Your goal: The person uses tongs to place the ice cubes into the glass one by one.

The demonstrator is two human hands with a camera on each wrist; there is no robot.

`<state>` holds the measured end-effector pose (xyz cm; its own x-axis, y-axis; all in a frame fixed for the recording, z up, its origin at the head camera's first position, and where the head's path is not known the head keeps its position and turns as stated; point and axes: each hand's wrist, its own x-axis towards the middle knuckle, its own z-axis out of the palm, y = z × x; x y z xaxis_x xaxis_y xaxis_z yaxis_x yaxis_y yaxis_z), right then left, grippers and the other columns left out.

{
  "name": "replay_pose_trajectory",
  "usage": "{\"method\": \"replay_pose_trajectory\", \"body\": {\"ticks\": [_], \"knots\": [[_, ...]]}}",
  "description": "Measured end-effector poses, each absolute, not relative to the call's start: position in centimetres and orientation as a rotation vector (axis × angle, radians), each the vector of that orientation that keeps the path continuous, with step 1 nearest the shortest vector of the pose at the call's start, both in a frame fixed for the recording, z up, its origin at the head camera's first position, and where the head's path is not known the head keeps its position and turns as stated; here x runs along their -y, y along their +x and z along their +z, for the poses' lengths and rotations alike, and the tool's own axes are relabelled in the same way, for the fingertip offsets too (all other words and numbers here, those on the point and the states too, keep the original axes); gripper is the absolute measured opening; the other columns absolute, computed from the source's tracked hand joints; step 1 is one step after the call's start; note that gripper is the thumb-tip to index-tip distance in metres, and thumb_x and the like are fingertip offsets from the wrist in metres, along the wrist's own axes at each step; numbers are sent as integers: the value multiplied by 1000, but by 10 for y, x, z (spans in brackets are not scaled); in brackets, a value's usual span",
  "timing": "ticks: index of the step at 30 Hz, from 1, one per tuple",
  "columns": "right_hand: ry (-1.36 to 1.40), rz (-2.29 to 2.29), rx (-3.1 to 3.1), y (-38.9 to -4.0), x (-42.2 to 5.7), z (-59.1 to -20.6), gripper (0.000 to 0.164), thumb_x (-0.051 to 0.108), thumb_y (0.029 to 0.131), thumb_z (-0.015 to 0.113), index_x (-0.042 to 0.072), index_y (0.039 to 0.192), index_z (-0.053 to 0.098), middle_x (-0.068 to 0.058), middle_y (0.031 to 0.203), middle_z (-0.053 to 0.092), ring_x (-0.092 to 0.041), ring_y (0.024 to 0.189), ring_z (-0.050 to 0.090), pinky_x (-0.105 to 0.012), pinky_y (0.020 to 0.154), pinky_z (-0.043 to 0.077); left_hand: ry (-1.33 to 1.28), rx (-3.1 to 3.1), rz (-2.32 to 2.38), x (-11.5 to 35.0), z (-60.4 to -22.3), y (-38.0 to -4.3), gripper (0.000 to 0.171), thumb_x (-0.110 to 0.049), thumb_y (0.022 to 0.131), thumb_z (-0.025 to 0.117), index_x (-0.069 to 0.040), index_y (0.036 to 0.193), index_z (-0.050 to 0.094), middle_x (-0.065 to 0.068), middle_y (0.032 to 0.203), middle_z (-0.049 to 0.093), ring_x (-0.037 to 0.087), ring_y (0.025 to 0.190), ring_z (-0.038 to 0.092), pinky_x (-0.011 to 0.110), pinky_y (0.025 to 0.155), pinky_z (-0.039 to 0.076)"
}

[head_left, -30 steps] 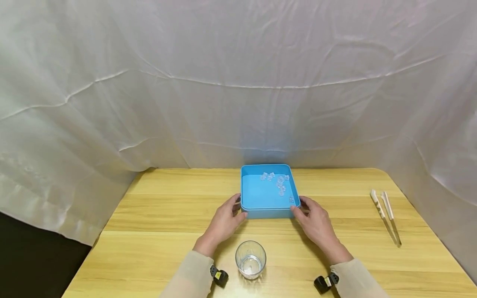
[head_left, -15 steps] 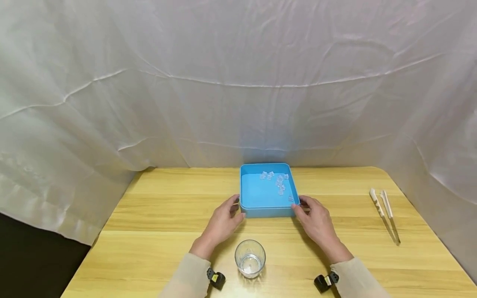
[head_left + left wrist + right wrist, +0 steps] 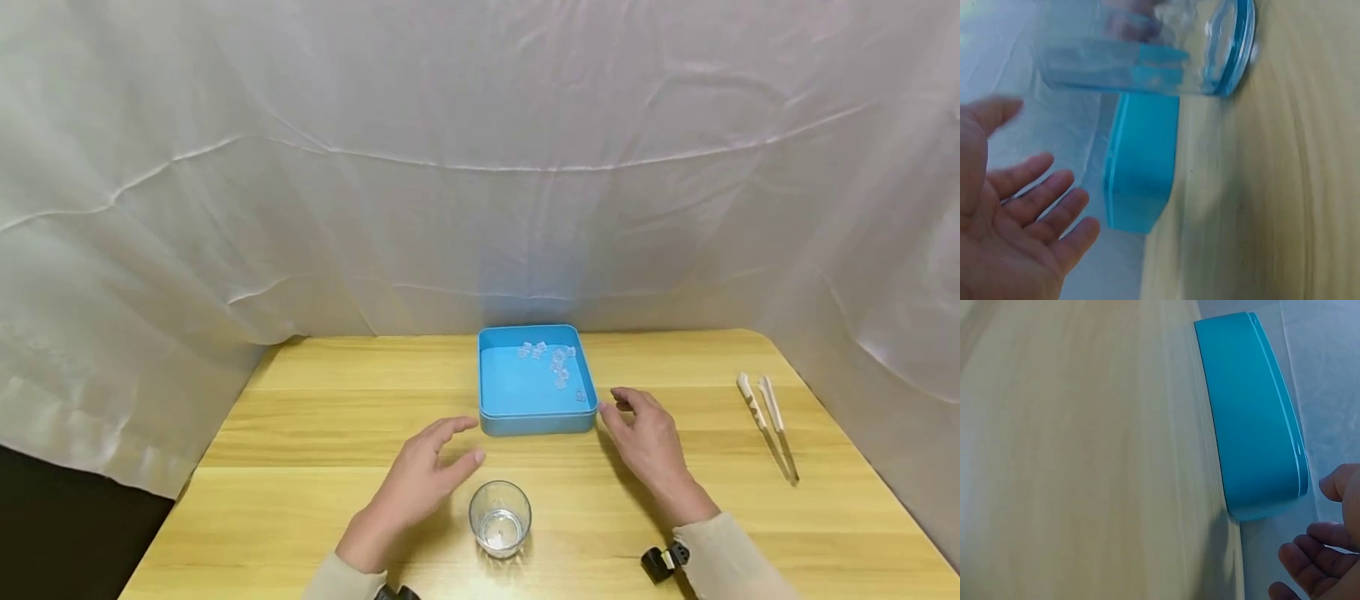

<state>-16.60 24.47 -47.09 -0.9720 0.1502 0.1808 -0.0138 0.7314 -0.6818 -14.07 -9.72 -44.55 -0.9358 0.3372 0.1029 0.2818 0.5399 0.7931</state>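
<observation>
A square light-blue box (image 3: 536,425) sits on the wooden table, with several clear ice-like cubes (image 3: 559,367) in it. My left hand (image 3: 416,483) is off the box's near left corner, fingers spread and holding nothing; the left wrist view shows its palm and parted fingers (image 3: 1054,206). Beside the near right corner is my right hand (image 3: 651,446), its fingers loosely bent. In the right wrist view a small gap separates its thumb from the box (image 3: 1250,419). A drinking glass (image 3: 500,521) stands upright in front of the box, near my left hand.
White-handled tongs (image 3: 771,425) lie on the right side of the wooden table (image 3: 322,450). Pale grey cloth (image 3: 420,242) hangs behind the table and along its sides, close behind the box.
Both hands have let go of the box. My left hand has drawn back toward me and to the left; the right has moved slightly outward. The box stays on the table.
</observation>
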Motion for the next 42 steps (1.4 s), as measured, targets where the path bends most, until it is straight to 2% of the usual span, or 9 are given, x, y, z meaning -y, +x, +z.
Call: {"method": "replay_pose_trajectory", "body": {"ticks": [3,8,15,18,21,28,34,42], "knots": [[-90,1044,2714,-166,-248,-470,52,37,108,59,-3,140,61,-27,133,64,-45,121,63,-64,99,53,637,-2628,1303,104,-439,-128,70,-58,93,74,-28,153,53,-2,160,52,30,149,46,61,120,40],[-87,1016,2714,-165,-254,-470,54,40,109,57,-3,141,60,-27,133,64,-45,117,65,-64,95,55,781,-2552,1136,109,-433,-112,94,-63,81,83,-34,161,41,-3,168,40,28,154,39,62,122,37],[-75,986,2729,-164,-260,-470,54,40,108,56,-3,141,60,-27,132,64,-45,113,66,-63,93,55,810,-2544,1021,108,-436,-100,108,-61,76,89,-40,164,31,-3,173,30,26,158,33,62,121,38],[-82,965,2738,-163,-264,-470,54,39,108,57,-4,141,59,-28,132,64,-46,115,65,-64,93,55,820,-2558,984,107,-440,-99,111,-65,76,87,-38,165,27,-4,174,27,27,159,31,63,121,38],[-87,940,2741,-162,-269,-468,55,39,109,56,-4,142,59,-29,132,63,-47,113,66,-64,92,55,863,-2593,936,105,-442,-101,111,-67,76,85,-35,166,28,-5,173,28,25,160,28,62,122,37],[-93,903,2750,-160,-279,-467,57,40,109,56,-5,142,58,-30,132,62,-48,113,65,-65,92,55,1044,-2712,806,100,-444,-105,102,-59,79,87,-19,160,41,-2,167,40,22,160,29,53,127,32],[-115,877,2754,-158,-286,-467,57,42,109,54,-5,143,57,-30,133,61,-49,113,65,-66,91,54,1165,-2782,722,96,-447,-107,95,-60,80,86,-16,156,47,2,163,46,21,158,32,47,129,31],[-116,864,2744,-155,-295,-468,57,41,109,54,-6,142,58,-32,132,62,-50,110,66,-66,88,55,1287,-2817,724,91,-451,-107,86,-55,83,86,-14,150,53,-4,150,55,16,144,48,40,119,47]]}}
